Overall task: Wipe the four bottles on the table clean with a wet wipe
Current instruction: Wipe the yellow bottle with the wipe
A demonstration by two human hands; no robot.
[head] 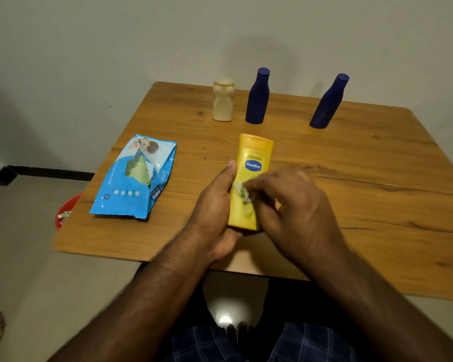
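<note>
Wiping of the yellow bottle [251,178] is shown above the near edge of the tabletop [377,178]. The bottle is gripped from below and along its side by the left hand [216,205], thumb laid up its left edge, cap pointing toward the far edge. A small crumpled wet wipe [242,192] is pinched against the bottle's front by the fingers of the right hand [293,202], just below the blue label. Near the far edge three bottles are stood upright: a cream bottle [223,100], a dark blue bottle [256,97] just beside it, and a second dark blue bottle [328,103] well apart toward the right. A blue wipes pack [131,184] is laid flat near the left edge.
</note>
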